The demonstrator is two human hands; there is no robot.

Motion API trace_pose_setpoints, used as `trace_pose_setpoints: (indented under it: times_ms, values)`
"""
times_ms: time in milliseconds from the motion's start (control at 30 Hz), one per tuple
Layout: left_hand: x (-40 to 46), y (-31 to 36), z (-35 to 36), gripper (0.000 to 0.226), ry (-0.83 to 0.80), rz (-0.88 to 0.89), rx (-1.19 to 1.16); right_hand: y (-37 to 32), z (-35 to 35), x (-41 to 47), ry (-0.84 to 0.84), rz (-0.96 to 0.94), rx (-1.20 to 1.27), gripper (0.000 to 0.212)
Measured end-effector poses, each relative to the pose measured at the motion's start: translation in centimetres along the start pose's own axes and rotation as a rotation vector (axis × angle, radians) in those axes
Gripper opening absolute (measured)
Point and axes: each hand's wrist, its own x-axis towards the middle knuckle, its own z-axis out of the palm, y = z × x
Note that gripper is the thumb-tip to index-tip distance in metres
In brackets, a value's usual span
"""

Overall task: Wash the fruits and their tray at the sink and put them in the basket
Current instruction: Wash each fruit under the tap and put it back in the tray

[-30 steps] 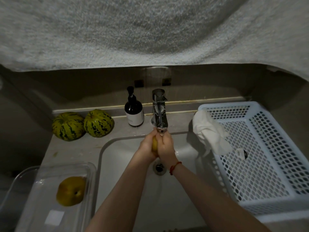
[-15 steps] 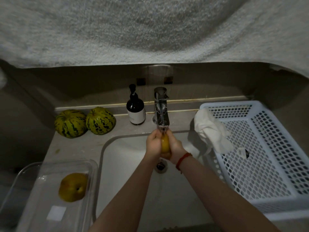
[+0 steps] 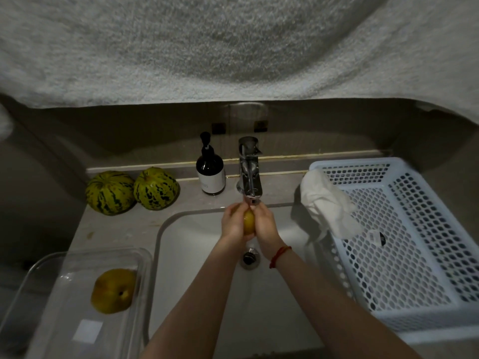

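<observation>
Under the tap [image 3: 250, 174], over the white sink [image 3: 197, 275], a small yellow fruit [image 3: 248, 222] is clasped between both my hands. My left hand [image 3: 233, 221] curls round its left side and my right hand [image 3: 265, 225] curls round its right side, so only a narrow strip of the fruit shows. A second yellow-brown fruit [image 3: 112, 290] lies in the clear plastic tray [image 3: 51, 270] at the bottom left. Two striped green melons [image 3: 110, 191] [image 3: 156, 187] sit on the counter at the back left. The white perforated basket [image 3: 414, 320] stands to the right of the sink.
A dark soap pump bottle [image 3: 210, 173] stands left of the tap. A white cloth [image 3: 326, 203] hangs over the basket's left rim. A small tag [image 3: 377, 237] lies inside the basket. A pale towel [image 3: 233, 47] hangs across the top of the view. The drain [image 3: 250, 257] lies below my hands.
My hands have turned the fruit under the tap, so more of its yellow skin shows between them. The view has shifted slightly.
</observation>
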Motion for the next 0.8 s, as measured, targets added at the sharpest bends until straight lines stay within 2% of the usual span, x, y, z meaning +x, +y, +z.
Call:
trace_pose_setpoints:
  times_ms: [67, 133, 200, 267, 333, 367, 400, 467, 500, 533, 600, 700, 800]
  values:
    - [-0.1, -0.9, 0.3, 0.017, -0.079, 0.145, 0.046, -0.5, -0.1, 0.4, 0.073, 0.067, -0.017, 0.022]
    - [0.1, -1.3, 0.5, 0.016, -0.141, 0.239, 0.087, -0.9, -0.5, 0.5, 0.081, 0.235, 0.085, 0.030]
    - [0.3, -1.4, 0.4, 0.018, -0.123, 0.280, 0.212, -1.3, -1.0, 0.5, 0.038, 0.362, 0.213, 0.039]
    - [0.8, -1.4, 0.1, 0.022, -0.083, 0.264, 0.311, -1.4, -1.2, 0.5, 0.039, 0.400, 0.198, 0.041]
    - [0.8, -1.3, 0.0, 0.028, -0.105, 0.251, 0.282, -0.9, -1.1, 0.0, 0.115, 0.274, -0.088, 0.041]
    - [0.5, -1.1, 0.1, 0.030, -0.116, 0.215, 0.189, -0.5, -1.1, -0.3, 0.170, 0.135, -0.241, 0.039]
    - [0.3, -0.8, 0.3, 0.032, -0.096, 0.124, 0.061, 0.1, -0.9, -0.5, 0.179, -0.039, -0.335, 0.031]
    - [0.1, -0.1, 0.4, 0.039, -0.066, -0.171, -0.198, 0.8, -0.3, -1.0, 0.072, -0.296, -0.393, 0.015]
    - [0.0, 0.3, 0.1, 0.045, -0.067, -0.280, -0.275, 1.0, -0.2, -1.0, 0.022, -0.360, -0.435, 0.019]
    - [0.0, 0.6, -0.2, 0.050, -0.085, -0.325, -0.311, 1.1, -0.1, -0.8, -0.010, -0.380, -0.496, 0.027]
    - [0.4, 0.7, -0.6, 0.050, -0.118, -0.285, -0.255, 1.0, -0.1, -0.4, 0.000, -0.338, -0.469, 0.033]
    - [1.2, -0.2, -0.8, 0.039, -0.034, -0.057, -0.050, 0.6, 0.5, -0.2, 0.025, -0.202, -0.185, 0.019]
    - [1.1, -0.5, -0.8, 0.022, -0.012, 0.052, -0.044, 0.3, 1.0, 0.1, 0.036, -0.036, -0.014, 0.015]
